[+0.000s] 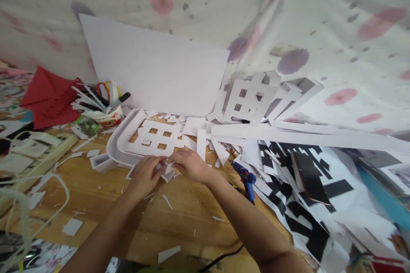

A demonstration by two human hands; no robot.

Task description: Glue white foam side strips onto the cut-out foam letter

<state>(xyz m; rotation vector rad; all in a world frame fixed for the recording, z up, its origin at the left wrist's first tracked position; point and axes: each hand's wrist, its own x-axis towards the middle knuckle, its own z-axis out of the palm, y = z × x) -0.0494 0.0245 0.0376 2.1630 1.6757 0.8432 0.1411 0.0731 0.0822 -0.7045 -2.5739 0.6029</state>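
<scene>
My left hand point(147, 175) and my right hand point(189, 164) meet at the near edge of a white board structure. Between their fingertips is a small white board piece point(168, 170), pinched from both sides. My fingers partly cover it, so I cannot tell whether it touches the structure behind. Just beyond my hands lies a white raised frame point(112, 147) with rounded corners. Inside it sits a flat white cutout point(149, 147) with several square holes. A small box-like white part point(102, 163) sticks out at the frame's near left.
A blue glue gun point(246, 177) lies right of my right hand. A phone point(309, 177) rests on black-printed sheets. A cup of tools point(107, 116) stands back left, near a power strip point(59, 151). A large white board point(153, 68) leans behind; paper scraps are scattered about.
</scene>
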